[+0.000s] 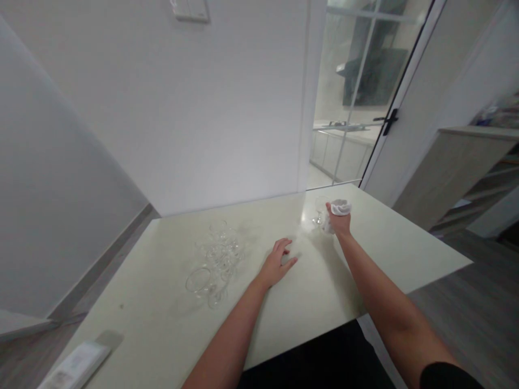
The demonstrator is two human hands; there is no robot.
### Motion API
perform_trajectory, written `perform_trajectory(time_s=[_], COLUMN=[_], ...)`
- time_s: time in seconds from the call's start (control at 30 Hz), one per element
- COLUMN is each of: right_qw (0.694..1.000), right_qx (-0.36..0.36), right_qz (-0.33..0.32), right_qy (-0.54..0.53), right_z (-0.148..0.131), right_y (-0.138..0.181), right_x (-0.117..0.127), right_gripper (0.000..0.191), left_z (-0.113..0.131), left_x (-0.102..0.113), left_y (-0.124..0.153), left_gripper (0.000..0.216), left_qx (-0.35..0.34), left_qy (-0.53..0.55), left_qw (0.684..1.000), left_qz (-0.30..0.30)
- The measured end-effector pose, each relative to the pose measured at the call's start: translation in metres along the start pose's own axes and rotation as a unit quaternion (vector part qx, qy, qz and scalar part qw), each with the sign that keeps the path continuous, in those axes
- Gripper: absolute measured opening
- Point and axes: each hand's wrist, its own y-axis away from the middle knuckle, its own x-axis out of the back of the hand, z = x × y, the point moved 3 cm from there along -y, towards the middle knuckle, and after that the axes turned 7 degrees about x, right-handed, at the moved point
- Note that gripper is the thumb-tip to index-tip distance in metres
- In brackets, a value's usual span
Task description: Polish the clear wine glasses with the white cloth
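Observation:
My right hand (341, 222) is closed around a bunched white cloth (340, 207) at the far right part of the table. Just left of it stands a clear stemmed glass (319, 219); whether the hand touches this glass I cannot tell. Over the middle of the table is my left hand (279, 263), fingers apart and nothing in them. To its left, several clear glasses (223, 254) are grouped close together, some overlapping in view. The nearest of these shows a wide round rim (198, 280).
The pale table (162, 335) meets a white wall (227, 119) at its back edge. A white flat box (75, 367) lies at the near left corner. Behind the right side is a glass-paned door (348, 97) with a black handle (390, 121). A wooden shelf unit (441, 167) stands to the right.

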Motion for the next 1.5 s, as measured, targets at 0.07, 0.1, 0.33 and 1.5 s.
perform_trajectory(time_s=[0.07, 0.1, 0.33, 1.5], right_qw=[0.998, 0.994, 0.959, 0.943], right_qx=[-0.024, -0.041, 0.002, 0.027], right_qz=[0.05, 0.082, -0.251, -0.289], right_qy=[-0.041, -0.061, -0.135, -0.162], right_z=[-0.008, -0.012, -0.038, -0.019], right_y=[0.019, 0.032, 0.152, 0.167], right_x=[0.003, 0.004, -0.037, -0.048], right_gripper=[0.048, 0.048, 0.032, 0.029], left_z=[0.001, 0.002, 0.001, 0.0], left_x=[0.0, 0.0, 0.004, 0.026], left_y=[0.0, -0.001, -0.002, 0.023], left_gripper=[0.049, 0.048, 0.046, 0.014], left_qx=[-0.001, 0.0, 0.084, 0.287], left_qy=[0.006, 0.011, 0.082, 0.553], left_qw=[1.0, 1.0, 0.992, 0.613], left_qz=[0.004, 0.007, 0.05, 0.486])
